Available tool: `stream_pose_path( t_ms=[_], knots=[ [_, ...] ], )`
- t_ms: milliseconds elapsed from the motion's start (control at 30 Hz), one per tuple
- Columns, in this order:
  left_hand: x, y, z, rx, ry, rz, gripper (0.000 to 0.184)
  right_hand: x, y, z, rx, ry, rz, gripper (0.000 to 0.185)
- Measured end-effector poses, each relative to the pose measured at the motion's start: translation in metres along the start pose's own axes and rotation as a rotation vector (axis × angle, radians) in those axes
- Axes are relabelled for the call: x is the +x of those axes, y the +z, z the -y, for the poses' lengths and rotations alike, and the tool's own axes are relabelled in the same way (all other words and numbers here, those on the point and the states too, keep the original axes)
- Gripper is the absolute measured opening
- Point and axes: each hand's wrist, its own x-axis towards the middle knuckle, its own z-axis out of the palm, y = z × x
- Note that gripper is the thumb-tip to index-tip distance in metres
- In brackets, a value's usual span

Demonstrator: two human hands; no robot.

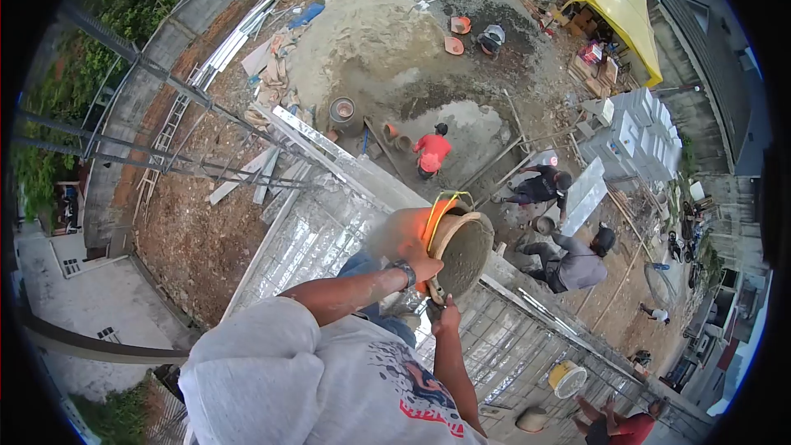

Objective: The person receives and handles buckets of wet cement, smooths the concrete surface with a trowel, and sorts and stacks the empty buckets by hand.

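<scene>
Between my two hands is an orange bucket (461, 257) with grey wet mix inside, its mouth tilted toward the right. My left hand (424, 264), with a dark watch at the wrist, is closed on the bucket's left side by the yellow cord. At the lower rim, my right hand (446, 316) has its fingers wrapped round the edge. Beneath the bucket lies the wet slab with its metal bars (486, 346). An orange blur shows just left of the bucket.
Several people work below beyond the slab edge (387, 189), around a sand pile (371, 41). A co-worker (626, 427) sits at the lower right near a yellow bucket (568, 379). Steel bars (177, 86) cross the left; grey blocks (630, 136) stand at the right.
</scene>
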Motion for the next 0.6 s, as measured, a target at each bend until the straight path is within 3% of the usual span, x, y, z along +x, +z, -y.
stream_pose_path(
  t_ms=[133,200,300,333,367,400,433,533,600],
  knots=[
    [-0.017,-0.106,-0.118,-0.017,0.077,-0.014,0.085,-0.006,0.079,0.029,0.013,-0.152,0.018,0.035],
    [0.013,-0.157,-0.159,-0.083,0.217,-0.037,0.089,-0.035,0.148,0.065,0.05,-0.227,0.023,0.034],
    [0.063,-0.258,-0.241,-0.271,0.568,-0.236,0.079,-0.078,0.288,0.151,-0.016,-0.379,0.207,0.035],
    [0.07,-0.3,-0.271,-0.175,0.581,-0.252,0.084,-0.026,0.316,0.162,0.024,-0.521,0.365,0.037],
    [0.076,-0.343,-0.299,-0.081,0.41,-0.241,0.099,-0.051,0.357,0.186,0.045,-0.509,0.524,0.041],
    [0.089,-0.367,-0.314,-0.075,0.411,-0.443,0.106,-0.037,0.39,0.206,-0.036,-0.458,0.539,0.042],
    [0.098,-0.384,-0.324,-0.07,0.411,-0.65,0.113,-0.024,0.414,0.223,-0.12,-0.41,0.557,0.043],
    [0.104,-0.431,-0.313,-0.173,0.605,-0.527,0.115,-0.093,0.45,0.247,-0.315,-0.398,0.583,0.046],
    [0.126,-0.423,-0.266,-0.168,0.622,-0.506,0.11,-0.099,0.431,0.235,-0.489,-0.562,0.611,0.045]
  ],
)
